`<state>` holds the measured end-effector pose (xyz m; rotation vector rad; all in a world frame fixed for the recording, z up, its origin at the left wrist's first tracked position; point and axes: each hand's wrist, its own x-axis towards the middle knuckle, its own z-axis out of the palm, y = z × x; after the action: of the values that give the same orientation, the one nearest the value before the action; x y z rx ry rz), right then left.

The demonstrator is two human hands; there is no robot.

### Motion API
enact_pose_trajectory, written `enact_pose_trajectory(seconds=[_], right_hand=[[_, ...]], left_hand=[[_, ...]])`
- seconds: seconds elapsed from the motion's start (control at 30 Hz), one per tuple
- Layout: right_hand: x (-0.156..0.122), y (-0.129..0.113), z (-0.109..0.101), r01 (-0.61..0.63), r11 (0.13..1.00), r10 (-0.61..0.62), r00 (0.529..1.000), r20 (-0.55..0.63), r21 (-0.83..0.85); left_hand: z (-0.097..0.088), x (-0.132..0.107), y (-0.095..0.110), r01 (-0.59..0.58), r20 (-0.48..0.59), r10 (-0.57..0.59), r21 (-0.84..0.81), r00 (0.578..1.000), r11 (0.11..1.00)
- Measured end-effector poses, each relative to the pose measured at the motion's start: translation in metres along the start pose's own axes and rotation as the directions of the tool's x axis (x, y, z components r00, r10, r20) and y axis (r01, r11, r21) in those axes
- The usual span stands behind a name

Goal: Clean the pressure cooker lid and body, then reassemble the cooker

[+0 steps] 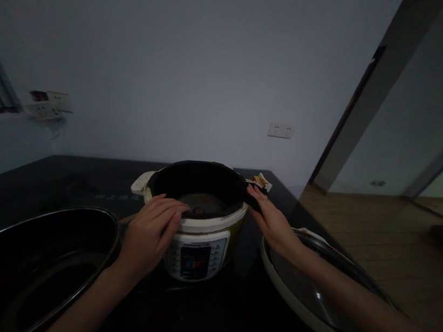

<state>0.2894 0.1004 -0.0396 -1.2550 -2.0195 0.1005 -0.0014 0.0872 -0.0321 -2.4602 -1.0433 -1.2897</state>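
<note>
An electric pressure cooker [201, 226] with a white body and a front control panel stands uncovered on the black table. Down inside it a round plate [210, 205] with a small central disc shows. The fingers of my left hand [152, 227] are bent together over the cooker's front left rim. At the opposite side, my right hand [266, 213] grips the rim by the black right handle, its thumb side partly hidden. Beside my left forearm sits a large dark pot [110, 222]. Under my right forearm lies a wide round lid [290, 295] with a pale rim.
The black tabletop [81, 175] reaches the pale wall [176, 73]. Wall sockets [280, 131] are behind the cooker, with another cluster [52, 105] at the left by a window. Wooden floor [364, 223] lies beyond the table's right edge. The room is dim.
</note>
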Motion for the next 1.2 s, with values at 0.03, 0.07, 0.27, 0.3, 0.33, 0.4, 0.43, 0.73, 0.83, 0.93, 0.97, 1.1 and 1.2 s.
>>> enact_pose_trajectory(seconds=[0.03, 0.07, 0.27, 0.3, 0.33, 0.4, 0.43, 0.73, 0.83, 0.93, 0.97, 1.1, 1.2], right_hand=[[0.003, -0.002, -0.001, -0.019, 1.0, 0.019, 1.0, 0.005, -0.001], [0.004, -0.005, -0.001, -0.043, 0.999, 0.043, 0.999, 0.009, -0.001], [-0.008, -0.036, -0.001, -0.175, 0.983, 0.174, 0.984, 0.027, 0.062], [-0.013, -0.042, 0.001, -0.191, 0.977, 0.191, 0.982, 0.009, 0.095], [-0.02, -0.049, 0.005, -0.206, 0.969, 0.211, 0.977, -0.02, 0.135], [-0.033, -0.063, 0.019, -0.229, 0.946, 0.257, 0.961, -0.1, 0.229], [-0.04, -0.07, 0.028, -0.23, 0.934, 0.277, 0.95, -0.147, 0.273], [-0.071, -0.094, 0.115, 0.123, 0.985, -0.155, 0.938, -0.309, -0.123], [-0.061, -0.099, 0.11, 0.275, 0.914, -0.325, 0.937, -0.13, -0.298], [-0.045, -0.113, 0.107, 0.401, 0.838, -0.428, 0.904, 0.012, -0.371], [-0.039, -0.118, 0.108, 0.431, 0.818, -0.454, 0.891, 0.034, -0.381], [-0.017, -0.136, 0.116, 0.548, 0.747, -0.531, 0.832, 0.158, -0.376], [-0.008, -0.141, 0.117, 0.584, 0.733, -0.519, 0.811, 0.269, -0.348]], left_hand=[[0.0, 0.0, 0.0, 0.002, 0.004, -0.002, -0.002, 1.0, 1.0], [-0.001, 0.001, 0.001, 0.004, 0.006, -0.004, -0.004, 1.0, 1.0], [0.001, 0.002, 0.004, 0.044, -0.019, -0.045, -0.035, 0.999, 0.998], [0.001, 0.003, 0.004, 0.055, -0.022, -0.056, -0.047, 0.998, 0.997], [0.001, 0.003, 0.004, 0.066, -0.022, -0.067, -0.06, 0.998, 0.996], [0.001, 0.003, 0.006, 0.09, -0.013, -0.091, -0.094, 0.996, 0.992], [0.001, 0.004, 0.006, 0.106, -0.007, -0.107, -0.115, 0.994, 0.988], [-0.015, 0.009, 0.005, 0.311, -0.017, -0.33, -0.289, 0.944, 0.905], [-0.019, 0.008, 0.002, 0.358, 0.057, -0.355, -0.239, 0.933, 0.903], [-0.02, 0.006, 0.001, 0.38, 0.071, -0.374, -0.249, 0.925, 0.891], [-0.02, 0.006, 0.002, 0.387, 0.07, -0.382, -0.258, 0.921, 0.885], [-0.021, 0.005, 0.003, 0.397, 0.076, -0.39, -0.24, 0.918, 0.886], [-0.022, 0.006, 0.003, 0.391, 0.096, -0.38, -0.179, 0.92, 0.903]])
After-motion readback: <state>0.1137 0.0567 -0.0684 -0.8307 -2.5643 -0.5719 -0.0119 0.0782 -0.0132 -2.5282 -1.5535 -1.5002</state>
